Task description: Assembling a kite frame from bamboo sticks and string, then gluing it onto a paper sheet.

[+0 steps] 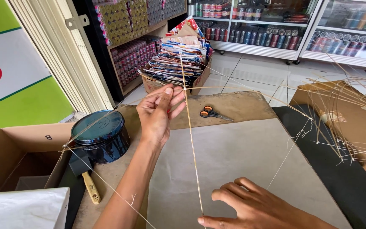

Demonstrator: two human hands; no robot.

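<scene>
Up near the middle of the view, the left hand (156, 111) pinches the thin pale bamboo stick (191, 140) between thumb and fingertips, right where it crosses a bowed, equally thin stick and white string (106, 182) is tied. The right hand (255, 208) lies low in the frame with fingers curled and loosely spread, its fingertips pressing the lower end of the same stick against the sheet of grey paper (242, 157) spread over the brown surface (242, 104). String runs from the crossing out to both tips of the bow. Just beyond the stick lie small scissors with orange and black handles (212, 113). To the left sits a round dark blue tin (100, 135), with a wooden-handled brush (89, 180) beside it and an open cardboard box (18, 152) further left. To the right rests a heap of finished bamboo frames (344, 114).
</scene>
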